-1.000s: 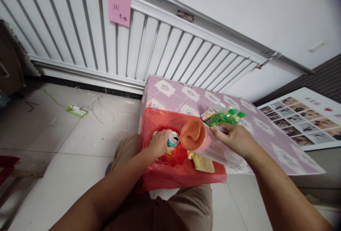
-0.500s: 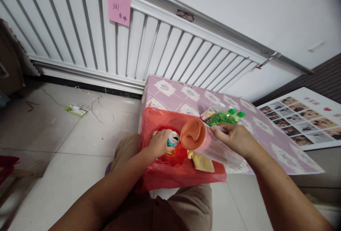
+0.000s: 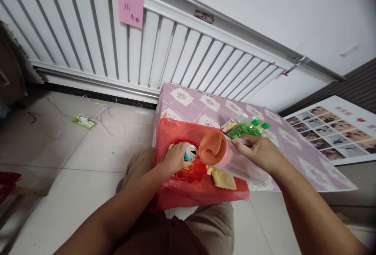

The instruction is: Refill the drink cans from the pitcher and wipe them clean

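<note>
My left hand (image 3: 177, 156) is wrapped round an opened drink can (image 3: 191, 153) with a teal side and a bare metal top. The can is over a red scalloped tray (image 3: 194, 176). By its handle, my right hand (image 3: 256, 151) grips a clear plastic pitcher (image 3: 249, 167) with an orange lid (image 3: 213, 148). The pitcher is tipped, its lid end toward the can and close to it. I cannot make out any liquid running between them. A folded yellow cloth (image 3: 223, 179) lies below the pitcher, on a red plastic sheet (image 3: 176, 193).
Several plastic bottles with green caps (image 3: 249, 128) lie behind the pitcher on a purple patterned tablecloth (image 3: 293, 141). A white radiator (image 3: 176, 43) runs along the wall. On the floor at left sits a power strip (image 3: 84, 122) with loose cables. A photo board (image 3: 337, 129) leans at right.
</note>
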`<state>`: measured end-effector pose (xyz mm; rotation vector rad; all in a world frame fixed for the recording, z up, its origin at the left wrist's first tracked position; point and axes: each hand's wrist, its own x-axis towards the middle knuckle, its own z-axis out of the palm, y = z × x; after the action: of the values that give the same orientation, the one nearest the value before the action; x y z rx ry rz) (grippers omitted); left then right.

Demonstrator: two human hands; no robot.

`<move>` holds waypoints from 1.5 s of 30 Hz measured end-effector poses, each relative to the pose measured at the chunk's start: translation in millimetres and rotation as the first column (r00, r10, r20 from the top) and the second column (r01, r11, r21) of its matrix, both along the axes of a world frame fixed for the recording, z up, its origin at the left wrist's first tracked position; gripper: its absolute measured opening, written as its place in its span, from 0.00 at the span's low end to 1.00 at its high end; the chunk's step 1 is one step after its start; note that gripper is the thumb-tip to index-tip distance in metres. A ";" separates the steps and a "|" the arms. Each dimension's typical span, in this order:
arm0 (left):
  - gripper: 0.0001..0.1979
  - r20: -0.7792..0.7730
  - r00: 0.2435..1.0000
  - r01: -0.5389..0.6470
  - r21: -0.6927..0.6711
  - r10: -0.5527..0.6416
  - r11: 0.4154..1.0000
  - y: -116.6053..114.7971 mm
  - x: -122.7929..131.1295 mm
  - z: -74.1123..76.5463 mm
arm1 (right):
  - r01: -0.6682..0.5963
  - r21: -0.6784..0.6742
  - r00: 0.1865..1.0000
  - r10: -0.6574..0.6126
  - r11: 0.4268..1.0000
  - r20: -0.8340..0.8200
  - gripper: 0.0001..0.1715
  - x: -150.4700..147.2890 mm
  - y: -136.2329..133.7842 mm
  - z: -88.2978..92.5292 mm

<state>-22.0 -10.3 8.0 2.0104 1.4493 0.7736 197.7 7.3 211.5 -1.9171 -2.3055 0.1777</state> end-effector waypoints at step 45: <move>0.31 -0.005 1.000 0.003 0.013 -0.003 1.000 -0.9 -0.8 0.6 | 0.034 -0.046 0.999 -0.032 0.998 0.037 0.28 -4.6 0.4 2.1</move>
<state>-22.8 -11.2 8.6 2.0250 1.4479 0.7790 193.1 7.7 213.7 -1.9951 -2.3103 0.1965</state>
